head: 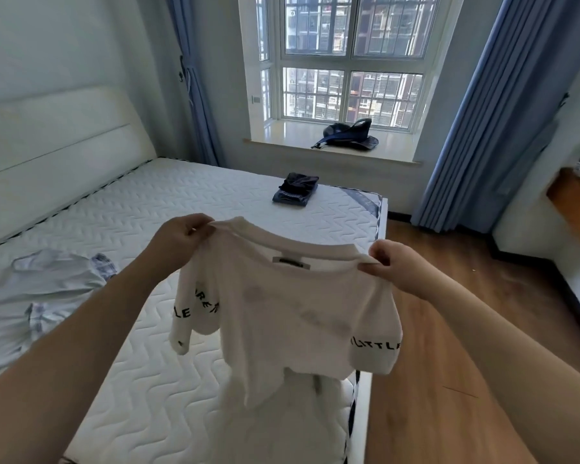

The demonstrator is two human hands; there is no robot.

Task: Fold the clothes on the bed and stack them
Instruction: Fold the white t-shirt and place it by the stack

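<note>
A white T-shirt (292,313) with black lettering on its sleeves hangs in the air over the near corner of the bed (188,209). My left hand (181,234) pinches its left shoulder and my right hand (399,262) pinches its right shoulder, the collar and label facing me. Its lower hem droops onto the mattress. A pale blue shirt (37,296) lies crumpled at the left of the bed. A small stack of dark folded clothes (297,189) sits near the far right corner of the mattress.
A white padded headboard (57,145) runs along the left. Wooden floor (449,329) lies to the right of the bed. A dark hat or bag (349,133) rests on the window sill. Blue curtains (476,128) flank the window.
</note>
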